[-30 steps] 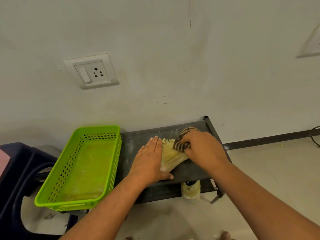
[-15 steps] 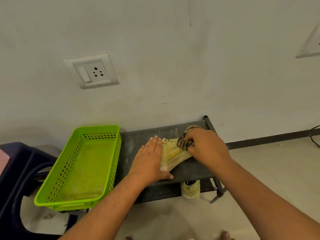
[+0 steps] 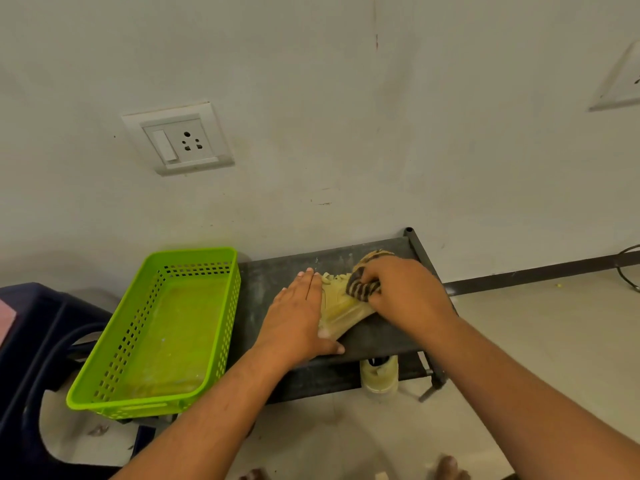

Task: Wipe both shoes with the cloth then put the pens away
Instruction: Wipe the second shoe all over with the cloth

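1. One dark metal rack point(image 3: 381, 341) stands against the wall, and the work goes on upon its top shelf.
2. Just left of the rack sits a green basket point(image 3: 114, 358). Nothing shows inside it and no pens are in view, so it is only a guess that the pens belong there.
3. Both hands are on the first shoe point(image 3: 337, 304), pale yellow, which lies on the top shelf between them. Its long axis runs on a slant, from a near-left end by the shelf's front to a far-right end towards the wall. Laces show on the far side and the sole edge faces near-right, so it seems tipped over. I cannot tell which end is the toe, as the hands hide both ends.
4. Flat, with fingers straight and together, the left hand point(image 3: 298, 317) presses on the shoe's left side and steadies it.
5. Curled fingers of the right hand point(image 3: 405, 292) grip the bunched cloth and press it on the shoe's far-right part.
6. Striped dark and tan, the cloth point(image 3: 360, 287) is mostly inside that fist.
7. Below the top shelf, what looks like the other shoe point(image 3: 379, 375) pokes out.
8. Judged step: wiping the first shoe. The next move calls for strokes along that slant while the left hand holds firm, then a swap of shoes.
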